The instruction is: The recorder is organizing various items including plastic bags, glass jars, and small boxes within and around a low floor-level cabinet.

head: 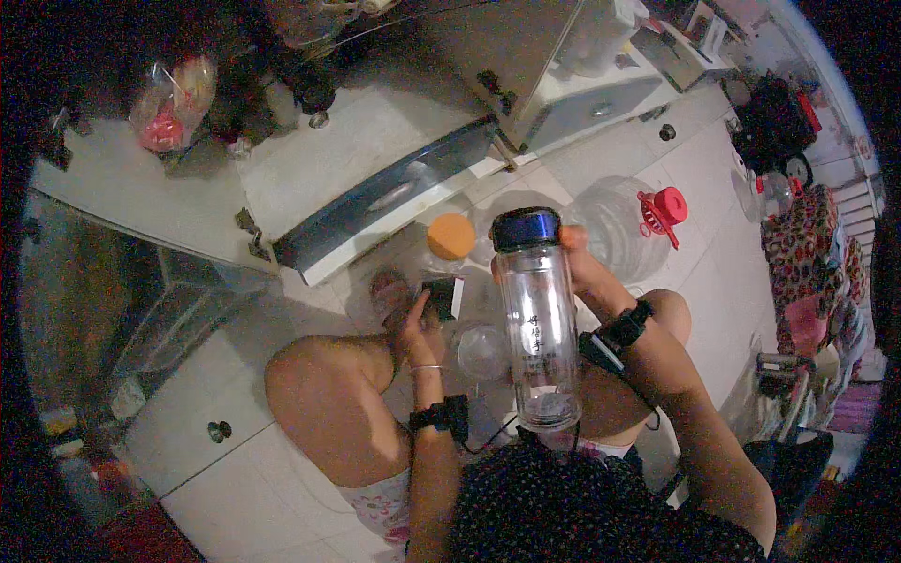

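My right hand (578, 252) grips a clear bottle (538, 317) with a dark blue cap near its top; the bottle bears writing and is held up before my body. Below and left of it, my left hand (421, 329) is at a small dark box-like thing with a white edge (443, 298), its index finger along it; whether the fingers hold it is unclear. A clear round container (483, 352) is between my hands. An orange lid (451, 236) tops a clear container beyond my left hand. A large clear jug (619, 232) with a red cap (671, 205) is past my right hand.
Cabinets with dark panels (394, 190) run across the far side of the tiled floor (732, 274). A clear plastic bag (172, 105) with something red inside is at the upper left. Patterned fabric (802, 260) and a pile of goods are at the right. A light cabinet front (211, 401) is at the lower left.
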The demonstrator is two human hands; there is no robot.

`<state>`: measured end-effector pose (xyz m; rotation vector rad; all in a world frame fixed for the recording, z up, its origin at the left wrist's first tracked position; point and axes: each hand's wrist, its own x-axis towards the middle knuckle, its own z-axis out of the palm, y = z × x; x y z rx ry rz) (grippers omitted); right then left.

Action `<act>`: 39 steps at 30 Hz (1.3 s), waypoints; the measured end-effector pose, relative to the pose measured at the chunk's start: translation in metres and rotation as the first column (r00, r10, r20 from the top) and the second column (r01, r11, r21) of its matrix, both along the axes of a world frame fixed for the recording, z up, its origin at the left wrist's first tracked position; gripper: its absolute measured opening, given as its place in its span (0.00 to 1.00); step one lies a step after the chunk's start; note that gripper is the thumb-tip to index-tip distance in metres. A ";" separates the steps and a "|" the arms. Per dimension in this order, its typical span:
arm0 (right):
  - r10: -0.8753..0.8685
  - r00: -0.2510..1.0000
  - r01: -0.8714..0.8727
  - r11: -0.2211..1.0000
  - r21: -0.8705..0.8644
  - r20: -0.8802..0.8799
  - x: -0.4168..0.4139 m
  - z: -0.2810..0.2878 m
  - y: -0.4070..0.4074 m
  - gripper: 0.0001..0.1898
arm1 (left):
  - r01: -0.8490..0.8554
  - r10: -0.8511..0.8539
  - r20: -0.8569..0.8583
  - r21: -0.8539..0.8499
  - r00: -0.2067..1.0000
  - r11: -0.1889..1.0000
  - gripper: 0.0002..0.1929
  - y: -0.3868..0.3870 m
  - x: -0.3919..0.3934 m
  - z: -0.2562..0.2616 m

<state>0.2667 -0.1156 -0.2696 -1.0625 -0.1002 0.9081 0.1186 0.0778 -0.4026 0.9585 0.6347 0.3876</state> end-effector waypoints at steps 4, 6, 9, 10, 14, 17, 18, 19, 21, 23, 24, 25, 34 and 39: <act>-0.076 0.996 0.081 0.990 -0.117 0.042 0.005 -0.025 -0.016 0.29 | 0.199 -0.053 -0.200 0.842 0.978 0.502 0.18 -0.008 -0.005 0.023; -0.027 0.999 0.025 0.999 -0.036 -0.046 0.000 -0.010 -0.011 0.29 | 0.191 -0.083 -0.178 0.770 0.981 0.608 0.18 -0.007 -0.005 0.027; 0.003 0.999 -0.006 0.999 -0.052 -0.051 -0.003 0.005 0.003 0.27 | 0.138 -0.060 -0.140 0.658 0.988 0.740 0.19 -0.006 -0.008 0.013; 0.009 0.999 -0.012 0.999 -0.050 -0.052 -0.003 0.013 0.009 0.27 | 0.105 -0.025 -0.136 0.621 0.990 0.776 0.20 -0.003 -0.007 0.009; -0.127 0.977 0.147 0.983 -0.108 0.174 -0.004 0.049 0.012 0.22 | 0.167 -0.083 -0.158 0.658 0.984 0.734 0.18 -0.006 -0.006 0.011; -0.180 0.936 0.238 0.957 -0.165 0.303 0.002 0.052 0.000 0.21 | 0.270 -0.048 -0.288 0.811 0.957 0.519 0.17 -0.011 -0.001 -0.006; -0.099 0.926 0.197 0.950 -0.242 0.365 -0.003 0.057 0.028 0.21 | 0.348 -0.067 -0.351 0.854 0.934 0.386 0.16 0.029 -0.016 -0.045; -0.065 0.897 0.247 0.894 -0.374 0.437 0.000 0.057 0.017 0.21 | 0.441 -0.179 -0.405 0.857 0.896 0.268 0.15 0.020 -0.001 -0.048; -0.233 0.858 0.396 0.867 -0.303 0.458 -0.008 0.055 0.025 0.23 | 0.118 -0.109 -0.061 0.734 0.992 0.669 0.16 -0.011 -0.011 -0.064; -0.089 0.843 0.275 0.919 -0.282 0.531 -0.027 0.066 0.077 0.27 | 0.140 0.287 -0.209 0.960 0.935 0.242 0.19 0.047 -0.046 -0.117; -0.116 0.874 0.260 0.932 -0.254 0.473 -0.030 0.063 0.084 0.30 | 0.337 0.324 -0.274 0.928 0.906 -0.158 0.20 0.055 -0.053 -0.126; -0.120 0.871 0.273 0.924 -0.267 0.476 -0.030 0.061 0.077 0.30 | 0.333 0.307 -0.277 0.931 0.910 -0.149 0.20 0.043 -0.046 -0.111; 0.199 0.419 0.382 0.847 -0.370 0.886 -0.033 0.059 0.037 0.43 | 0.185 -0.066 -0.286 0.415 0.956 0.891 0.17 -0.005 -0.023 0.031; 0.303 0.401 0.369 0.810 -0.455 0.864 -0.040 0.055 0.035 0.48 | 0.148 -0.075 -0.236 0.313 0.969 0.938 0.19 -0.010 -0.020 0.033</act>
